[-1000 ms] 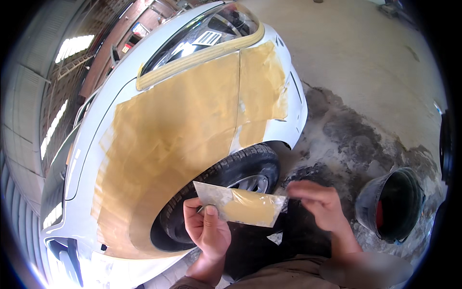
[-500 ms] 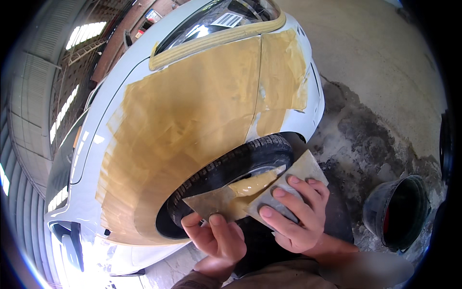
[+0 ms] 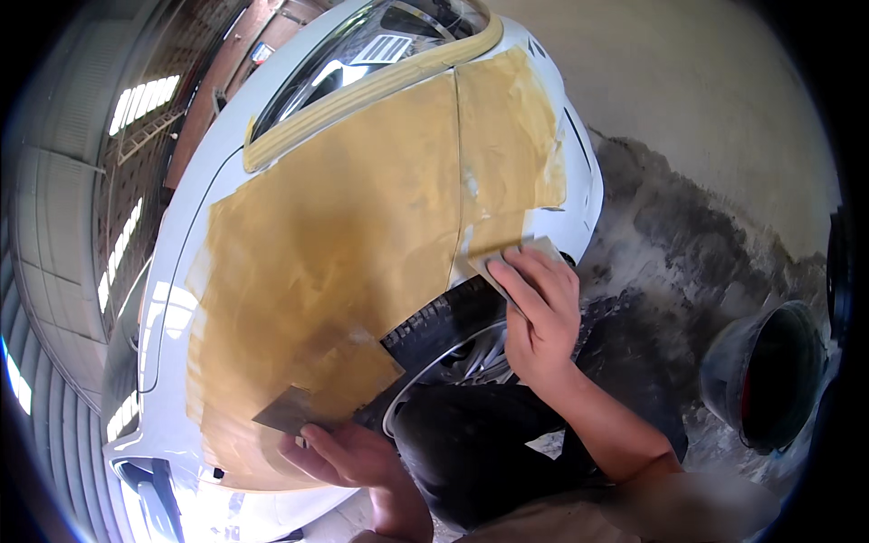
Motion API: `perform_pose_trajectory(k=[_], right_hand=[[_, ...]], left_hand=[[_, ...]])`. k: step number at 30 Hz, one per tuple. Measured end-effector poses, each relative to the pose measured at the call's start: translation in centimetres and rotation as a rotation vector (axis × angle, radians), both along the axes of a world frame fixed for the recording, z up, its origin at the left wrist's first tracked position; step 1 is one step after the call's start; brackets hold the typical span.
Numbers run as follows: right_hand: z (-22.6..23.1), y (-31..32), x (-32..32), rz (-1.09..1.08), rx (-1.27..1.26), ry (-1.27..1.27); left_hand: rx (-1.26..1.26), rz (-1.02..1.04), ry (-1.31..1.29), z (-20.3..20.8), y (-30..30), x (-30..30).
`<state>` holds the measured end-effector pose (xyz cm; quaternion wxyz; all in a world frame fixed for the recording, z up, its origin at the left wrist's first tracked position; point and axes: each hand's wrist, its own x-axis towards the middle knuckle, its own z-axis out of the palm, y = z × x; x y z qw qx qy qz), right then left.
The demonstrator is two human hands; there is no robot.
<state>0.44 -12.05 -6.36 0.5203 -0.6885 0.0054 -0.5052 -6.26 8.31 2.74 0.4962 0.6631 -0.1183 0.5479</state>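
Observation:
The white car's side panel is broadly coated with tan body filler, from the window down to the wheel arch. My right hand grips a flat grey spreader, which meets the filler-coated panel just above the rear of the wheel arch. Lower left, my left hand pinches a thin metal putty plate by its near edge. Tan filler is smeared over the plate's far part, which overlaps the coated panel in view; whether they touch I cannot tell. Fingers partly hide the spreader.
Beneath the arch are the black tyre and its silver rim, close to my bent knee. A dark bucket stands on the stained floor at right. Tan tape edges the car window.
My hands have parted from over the wheel. The right one has carried the spreader up to the panel; the left has moved down and left with the plate. The view has shifted slightly.

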Motion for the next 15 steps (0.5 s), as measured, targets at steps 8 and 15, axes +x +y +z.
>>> perform_pose_trajectory(k=[8,15], right_hand=[[-0.1,1.3,3.5,-0.108,-0.011,0.027],[-1.4,3.0,4.1,-0.139,-0.062,0.031]], left_hand=[[0.016,-0.071,0.027,-3.5,2.6,0.6],[0.170,0.019,-0.010,-5.5,0.3,2.3]])
